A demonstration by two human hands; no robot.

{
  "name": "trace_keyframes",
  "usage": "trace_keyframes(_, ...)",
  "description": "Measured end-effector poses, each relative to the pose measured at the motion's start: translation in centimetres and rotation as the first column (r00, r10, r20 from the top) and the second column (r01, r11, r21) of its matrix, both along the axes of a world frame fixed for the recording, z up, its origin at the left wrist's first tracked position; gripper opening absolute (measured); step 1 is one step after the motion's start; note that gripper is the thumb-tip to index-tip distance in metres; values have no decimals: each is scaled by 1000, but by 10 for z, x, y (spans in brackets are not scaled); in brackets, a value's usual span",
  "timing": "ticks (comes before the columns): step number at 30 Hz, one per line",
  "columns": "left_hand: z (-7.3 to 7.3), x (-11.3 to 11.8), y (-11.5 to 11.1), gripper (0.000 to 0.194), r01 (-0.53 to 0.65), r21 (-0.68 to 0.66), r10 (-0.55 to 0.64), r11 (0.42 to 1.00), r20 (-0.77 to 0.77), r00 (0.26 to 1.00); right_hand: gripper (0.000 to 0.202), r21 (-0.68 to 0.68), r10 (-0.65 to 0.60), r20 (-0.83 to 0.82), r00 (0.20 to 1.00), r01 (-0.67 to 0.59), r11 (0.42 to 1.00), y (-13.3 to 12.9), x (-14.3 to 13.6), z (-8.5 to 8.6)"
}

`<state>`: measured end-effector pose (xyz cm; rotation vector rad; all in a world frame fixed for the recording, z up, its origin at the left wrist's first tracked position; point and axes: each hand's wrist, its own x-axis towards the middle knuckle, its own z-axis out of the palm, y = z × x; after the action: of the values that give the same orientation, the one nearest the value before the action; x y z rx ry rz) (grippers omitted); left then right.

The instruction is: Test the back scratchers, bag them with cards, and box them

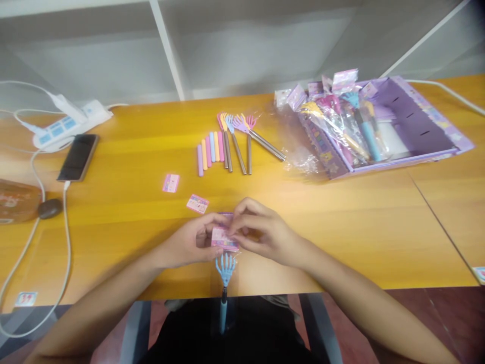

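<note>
The left hand (193,241) and the right hand (267,233) both pinch a pink card (224,238), fingers bent and nearly closed. A blue hand-shaped scratcher (226,270) hangs just near of it, past the table's near edge. Farther off lie two small cards (197,203), then colored sticks (212,147) and more scratchers (237,144). A purple box (413,121) is far right.

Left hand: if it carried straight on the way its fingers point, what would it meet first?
Its fingers are at the pink card, so the left hand would push on that pink card first. Just beyond, it would probably meet the right hand, though their exact depths are unclear.
</note>
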<state>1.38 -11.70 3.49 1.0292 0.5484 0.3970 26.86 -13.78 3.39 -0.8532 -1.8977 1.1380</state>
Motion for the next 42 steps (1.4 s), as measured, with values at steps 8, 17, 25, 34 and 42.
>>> trace_keyframes(8, -2, 0, -1, 30, -32, -17, 33, 999, 15, 999, 17, -53, 71, -16, 997, -71, 996, -1, 0, 5)
trace_keyframes(17, -2, 1, 1, 24, -86, 55, 92, 995, -127, 988, 7, -115, 89, -35, 995, -92, 989, -3, -1, 7)
trace_keyframes(25, -11, 4, -9, 28, -122, 136, 146, 983, -183, 972, 36, -356, 174, 32, 984, -151, 922, -5, -12, 1)
trace_keyframes(34, 1, 1, -10, 24, -26, 136, 49, 990, -170, 984, 59, -363, 243, -47, 969, -243, 900, 0, -4, -4)
trace_keyframes(42, 8, -1, -15, 79, -3, 91, 25, 996, -244, 969, 51, -651, 188, -345, 920, -379, 658, 4, 1, -11)
